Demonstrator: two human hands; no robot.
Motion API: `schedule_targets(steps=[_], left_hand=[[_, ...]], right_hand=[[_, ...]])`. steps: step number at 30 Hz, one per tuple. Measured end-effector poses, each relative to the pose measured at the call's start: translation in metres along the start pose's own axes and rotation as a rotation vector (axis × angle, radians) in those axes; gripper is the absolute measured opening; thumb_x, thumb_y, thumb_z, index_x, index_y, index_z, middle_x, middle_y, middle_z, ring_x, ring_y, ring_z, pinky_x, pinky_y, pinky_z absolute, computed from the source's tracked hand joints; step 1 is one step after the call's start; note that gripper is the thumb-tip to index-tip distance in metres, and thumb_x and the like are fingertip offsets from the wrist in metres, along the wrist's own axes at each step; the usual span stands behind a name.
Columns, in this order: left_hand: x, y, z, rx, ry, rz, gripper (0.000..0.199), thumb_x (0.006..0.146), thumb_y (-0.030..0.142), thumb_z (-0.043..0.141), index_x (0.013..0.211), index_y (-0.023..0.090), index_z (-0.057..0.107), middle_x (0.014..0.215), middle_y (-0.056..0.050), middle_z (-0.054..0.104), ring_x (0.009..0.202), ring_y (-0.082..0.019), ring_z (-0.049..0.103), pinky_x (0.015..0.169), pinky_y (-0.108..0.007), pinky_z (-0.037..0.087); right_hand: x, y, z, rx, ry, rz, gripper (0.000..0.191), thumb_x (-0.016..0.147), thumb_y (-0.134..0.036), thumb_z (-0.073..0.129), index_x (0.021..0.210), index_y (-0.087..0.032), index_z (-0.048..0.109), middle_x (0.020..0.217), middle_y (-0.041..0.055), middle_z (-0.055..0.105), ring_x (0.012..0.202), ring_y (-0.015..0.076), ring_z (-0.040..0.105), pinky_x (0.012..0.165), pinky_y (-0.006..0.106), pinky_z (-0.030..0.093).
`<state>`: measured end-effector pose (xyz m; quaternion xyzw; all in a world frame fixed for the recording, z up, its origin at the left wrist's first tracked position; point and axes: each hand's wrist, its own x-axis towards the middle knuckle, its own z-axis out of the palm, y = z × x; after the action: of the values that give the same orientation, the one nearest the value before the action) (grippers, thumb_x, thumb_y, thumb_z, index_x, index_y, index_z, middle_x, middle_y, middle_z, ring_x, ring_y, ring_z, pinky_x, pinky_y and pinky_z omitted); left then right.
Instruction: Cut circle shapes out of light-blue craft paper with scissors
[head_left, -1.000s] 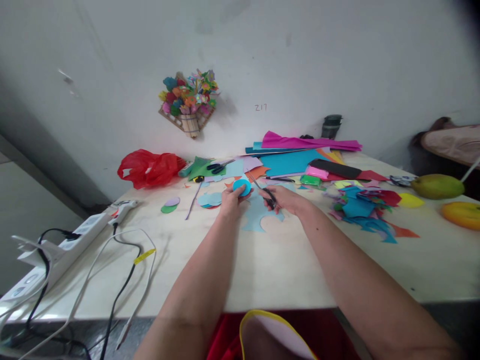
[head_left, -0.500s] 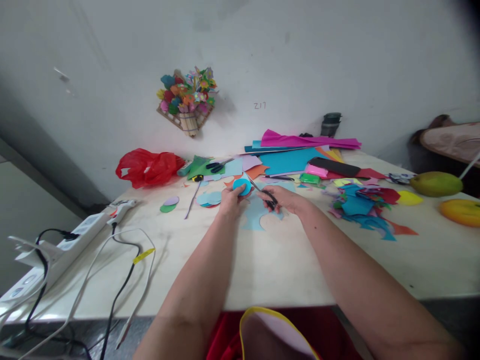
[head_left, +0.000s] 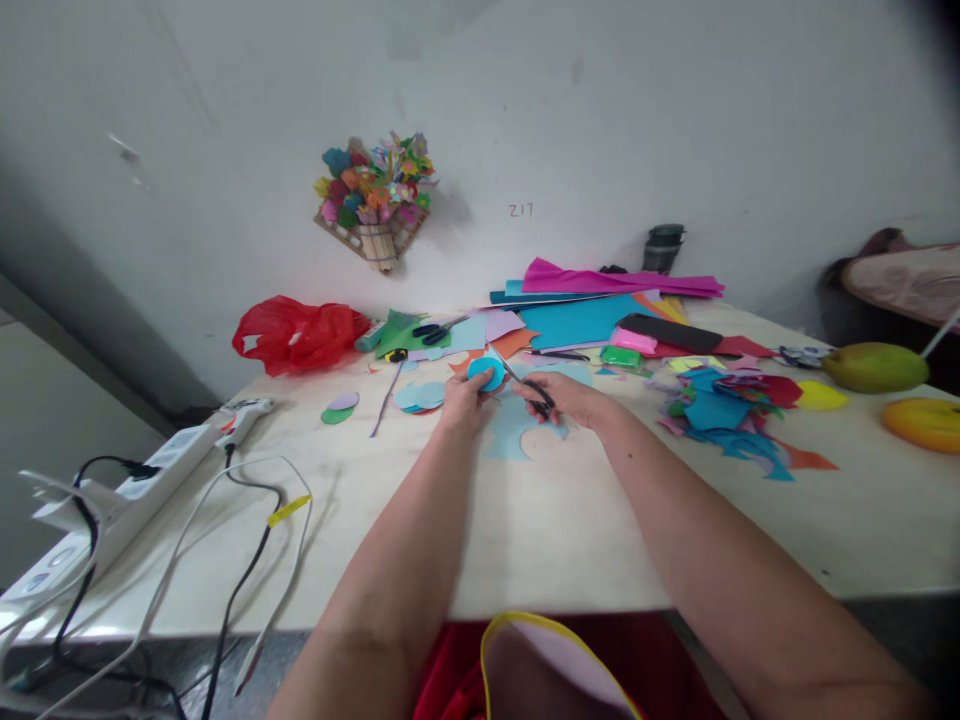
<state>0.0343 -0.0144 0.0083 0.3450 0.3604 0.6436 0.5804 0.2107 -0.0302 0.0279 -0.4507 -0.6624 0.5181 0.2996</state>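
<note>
Near the middle of the table, my left hand (head_left: 465,393) pinches a round blue paper piece (head_left: 487,373). My right hand (head_left: 561,395) is closed round the black handles of a pair of scissors (head_left: 538,398), whose blades point up and left to the edge of the blue piece. Light blue paper scraps (head_left: 508,436) lie below the hands. Left of my left hand is a small pile of light blue circles (head_left: 417,397). Further left, a purple circle (head_left: 346,401) overlaps a green circle (head_left: 337,415).
A red plastic bag (head_left: 292,335), dark scissors (head_left: 431,331) and coloured sheets (head_left: 581,322) lie at the back. Mixed scraps (head_left: 716,405), a black phone (head_left: 670,332) and a mango (head_left: 876,367) are on the right. A power strip (head_left: 169,465) with cables runs along the left.
The view has shifted very slightly. My left hand and the blue piece have turned or moved a tiny amount; both grips look the same.
</note>
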Motion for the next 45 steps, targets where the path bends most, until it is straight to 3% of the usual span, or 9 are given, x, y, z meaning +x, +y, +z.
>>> schedule_targets(steps=[13,45], left_hand=[[-0.0013,0.0010,0.0008,0.008,-0.022,-0.008,0.020,0.062,0.015,0.087,0.073,0.011,0.070,0.073,-0.009,0.073,0.091,-0.028,0.075,0.093,-0.041,0.058],[0.0047,-0.0045,-0.0022,0.011,0.002,0.009,0.026,0.058,0.019,0.089,0.073,0.012,0.070,0.074,-0.010,0.074,0.092,-0.029,0.075,0.088,-0.040,0.059]], right_hand=[[-0.0051,-0.0086,0.0048,0.002,0.022,0.024,0.038,0.087,-0.050,0.073,0.077,-0.018,0.056,0.060,-0.0027,0.058,0.045,0.0070,0.052,0.034,0.017,0.032],[0.0009,-0.0014,0.0073,0.017,0.048,0.010,0.035,0.086,-0.047,0.074,0.077,-0.018,0.056,0.057,-0.0042,0.054,0.043,0.0061,0.048,0.034,0.017,0.027]])
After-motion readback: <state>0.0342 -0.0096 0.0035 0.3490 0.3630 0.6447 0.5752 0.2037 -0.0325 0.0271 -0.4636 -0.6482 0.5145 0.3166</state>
